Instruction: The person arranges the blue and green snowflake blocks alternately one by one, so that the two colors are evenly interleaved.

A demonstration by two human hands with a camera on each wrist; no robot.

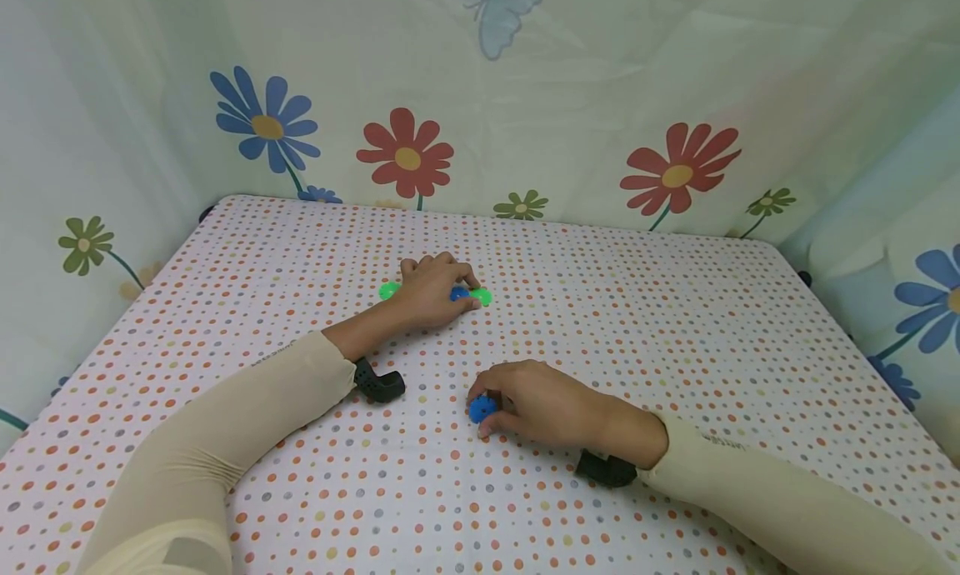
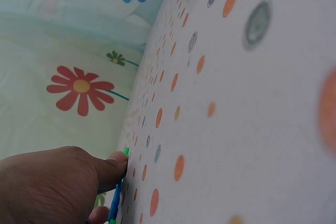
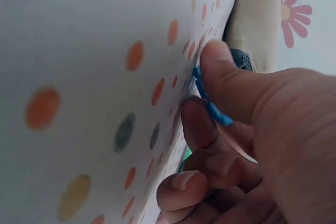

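Near the far middle of the table, my left hand (image 1: 433,293) reaches over a row of small flat notched discs. A green disc (image 1: 389,291) shows left of the hand. A blue disc (image 1: 459,293) and another green disc (image 1: 482,296) show at its thumb side, where thumb and index finger pinch the row. The hand hides the row's middle. Closer to me, my right hand (image 1: 551,404) pinches a single blue notched disc (image 1: 483,408) between thumb and fingers, low over the table. In the right wrist view, that blue disc (image 3: 212,106) appears edge-on, tilted beside the thumb.
A white cloth with coloured dots covers the table (image 1: 637,308). Behind it hangs a pale curtain (image 1: 570,100) printed with flowers and a butterfly. Dark bands sit at both wrists, and light sleeves cover both forearms.
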